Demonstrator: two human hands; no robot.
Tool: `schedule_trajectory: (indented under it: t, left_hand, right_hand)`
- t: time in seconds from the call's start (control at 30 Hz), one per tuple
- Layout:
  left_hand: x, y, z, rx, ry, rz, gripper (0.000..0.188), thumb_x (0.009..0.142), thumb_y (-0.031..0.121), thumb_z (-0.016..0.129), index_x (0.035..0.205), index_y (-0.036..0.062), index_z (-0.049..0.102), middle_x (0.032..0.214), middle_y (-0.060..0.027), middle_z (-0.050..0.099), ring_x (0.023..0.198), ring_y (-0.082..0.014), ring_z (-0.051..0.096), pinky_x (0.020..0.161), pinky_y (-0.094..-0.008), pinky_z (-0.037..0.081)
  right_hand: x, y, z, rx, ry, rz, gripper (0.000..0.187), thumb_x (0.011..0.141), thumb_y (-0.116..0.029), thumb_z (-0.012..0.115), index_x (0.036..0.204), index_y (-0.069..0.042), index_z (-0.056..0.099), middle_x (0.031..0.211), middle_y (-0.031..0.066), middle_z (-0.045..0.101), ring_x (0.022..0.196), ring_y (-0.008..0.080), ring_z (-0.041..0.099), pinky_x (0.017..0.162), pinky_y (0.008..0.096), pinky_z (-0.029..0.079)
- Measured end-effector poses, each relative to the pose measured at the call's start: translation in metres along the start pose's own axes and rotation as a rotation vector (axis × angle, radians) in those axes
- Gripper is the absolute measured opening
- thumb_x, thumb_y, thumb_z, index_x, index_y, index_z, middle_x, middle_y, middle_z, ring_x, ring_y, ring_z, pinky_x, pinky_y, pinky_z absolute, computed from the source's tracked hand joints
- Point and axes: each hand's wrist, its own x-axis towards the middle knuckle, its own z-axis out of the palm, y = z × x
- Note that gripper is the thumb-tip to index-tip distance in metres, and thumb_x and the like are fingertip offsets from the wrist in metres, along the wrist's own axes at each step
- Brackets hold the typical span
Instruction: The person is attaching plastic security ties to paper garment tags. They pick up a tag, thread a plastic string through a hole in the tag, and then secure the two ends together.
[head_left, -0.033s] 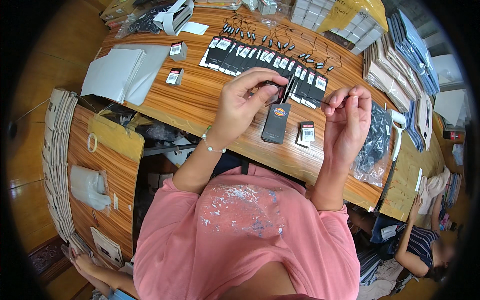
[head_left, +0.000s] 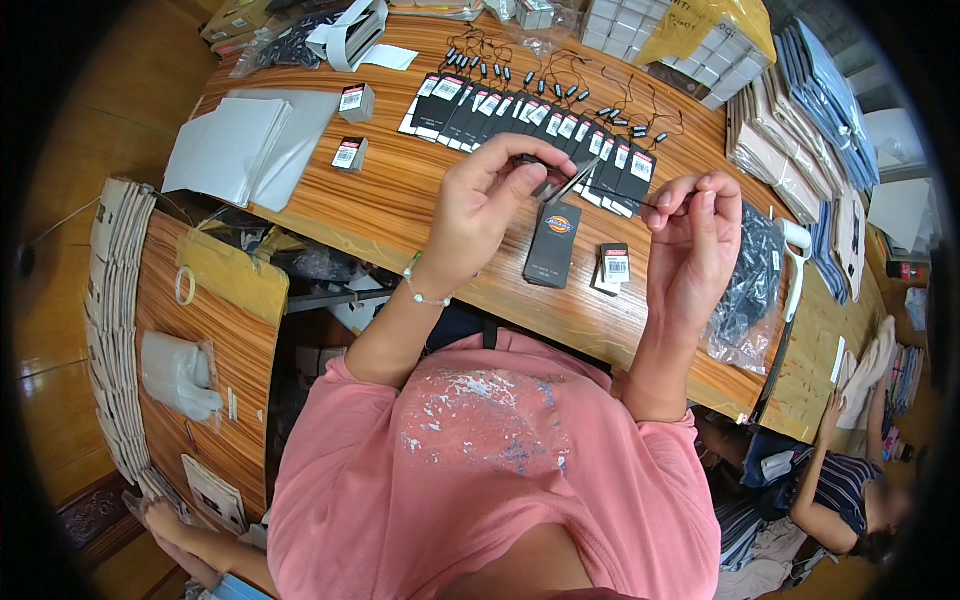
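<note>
My left hand (head_left: 490, 195) is pinched on a black hang tag (head_left: 572, 182), seen nearly edge-on above the table. From the tag a thin black string (head_left: 622, 200) runs across to my right hand (head_left: 698, 235), whose thumb and forefinger grip its end. Below my hands lies a stack of black hang tags (head_left: 550, 250) with an orange and blue emblem. A small stack of white and black barcode labels (head_left: 614, 268) sits to its right. Behind my hands, finished-looking black tags with barcode stickers (head_left: 490, 115) lie overlapped in a row, their looped strings (head_left: 570, 75) pointing away.
Two small label stacks (head_left: 349, 153) and white sheets (head_left: 225, 150) lie left. Folded garments (head_left: 790, 130), a bag of black strings (head_left: 748, 285) and a white-handled tool (head_left: 796, 265) are at right. Co-workers' arms show at lower left (head_left: 210, 550) and right (head_left: 820, 470).
The hang tag in my left hand has tilted, now showing more edge-on with its tip toward the upper right. My right hand stays nearly in place, gripping the string.
</note>
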Motion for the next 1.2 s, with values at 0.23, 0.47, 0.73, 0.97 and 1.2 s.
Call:
schedule_trajectory:
  t: [0.23,0.47,0.73,0.97,1.2]
  left_hand:
    - [0.004,-0.005,-0.003,0.167,-0.068,0.179,0.013,0.086,0.005,0.05,0.096,-0.0001,0.057,0.089,-0.0047,0.058,0.085,-0.0103,0.054,0.075,-0.022,0.043]
    - [-0.014,0.034,0.003,0.324,-0.1,0.139,0.02,0.078,-0.006,0.055,0.098,-0.0043,0.055,0.086,-0.0095,0.059,0.078,-0.0155,0.058,0.074,-0.027,0.047]
    - [-0.003,0.035,0.004,0.152,0.005,-0.078,0.015,0.082,-0.002,0.052,0.097,-0.0033,0.05,0.088,-0.0114,0.059,0.066,-0.0132,0.06,0.058,-0.0214,0.048]
    - [0.001,0.026,0.001,0.016,-0.072,-0.18,0.018,0.086,0.005,0.048,0.102,-0.0003,0.043,0.087,-0.0145,0.059,0.057,-0.0115,0.057,0.049,-0.0188,0.045]
    - [0.005,0.029,0.001,0.008,-0.075,-0.243,0.018,0.084,0.005,0.052,0.099,0.0017,0.044,0.084,-0.0138,0.06,0.057,-0.0099,0.056,0.048,-0.0184,0.044]
  right_hand:
    - [-0.002,0.003,-0.001,-0.146,-0.013,0.031,0.011,0.088,-0.007,0.047,0.097,-0.002,0.042,0.074,0.0116,0.054,0.065,0.014,0.05,0.06,0.0242,0.042]
    - [-0.005,0.002,0.011,-0.274,-0.054,0.111,0.016,0.083,0.001,0.05,0.097,-0.001,0.043,0.075,0.0097,0.055,0.072,0.0132,0.053,0.066,0.0242,0.043]
    - [-0.008,0.005,0.014,-0.379,-0.066,0.054,0.02,0.082,0.0,0.053,0.101,0.001,0.044,0.083,0.0106,0.057,0.079,0.0135,0.056,0.071,0.0245,0.043]
    - [-0.01,0.008,0.013,-0.387,-0.05,0.015,0.012,0.081,0.003,0.054,0.093,0.004,0.051,0.087,0.0095,0.057,0.081,0.0144,0.057,0.073,0.0258,0.045]
    - [-0.01,0.011,0.016,-0.524,-0.103,0.067,0.015,0.08,0.004,0.055,0.094,0.004,0.049,0.087,0.0084,0.055,0.078,0.0136,0.058,0.07,0.0239,0.045]
